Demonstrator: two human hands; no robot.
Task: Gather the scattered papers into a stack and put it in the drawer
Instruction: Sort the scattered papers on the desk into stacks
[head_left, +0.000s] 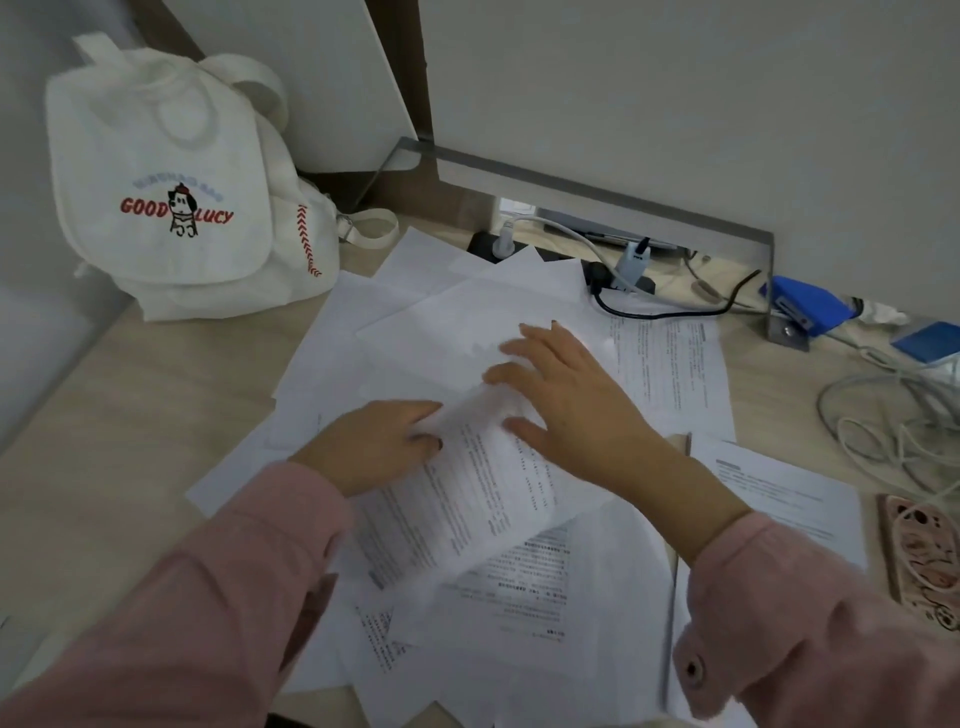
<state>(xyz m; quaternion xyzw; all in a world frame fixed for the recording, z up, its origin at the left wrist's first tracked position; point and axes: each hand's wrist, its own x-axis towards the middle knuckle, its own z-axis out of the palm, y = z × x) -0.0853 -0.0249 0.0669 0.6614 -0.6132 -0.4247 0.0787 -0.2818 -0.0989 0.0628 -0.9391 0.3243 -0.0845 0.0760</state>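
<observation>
Several white printed papers (524, 613) lie scattered and overlapping across the middle of the wooden desk (130, 426). One printed sheet (467, 488) is lifted and curled at its far end. My left hand (379, 447) pinches that sheet's upper left edge. My right hand (561, 395) lies flat, fingers spread, on the sheet's top and on the blank papers (467, 322) behind it. Another printed page (779, 499) lies apart at the right. No drawer is in view.
A white cloth backpack (182, 197) stands at the back left. A black power strip (613, 275) with plugs and cables sits under a grey partition. A blue stapler (805, 306), tangled white cables (893, 431) and a pink phone (919, 561) lie at the right.
</observation>
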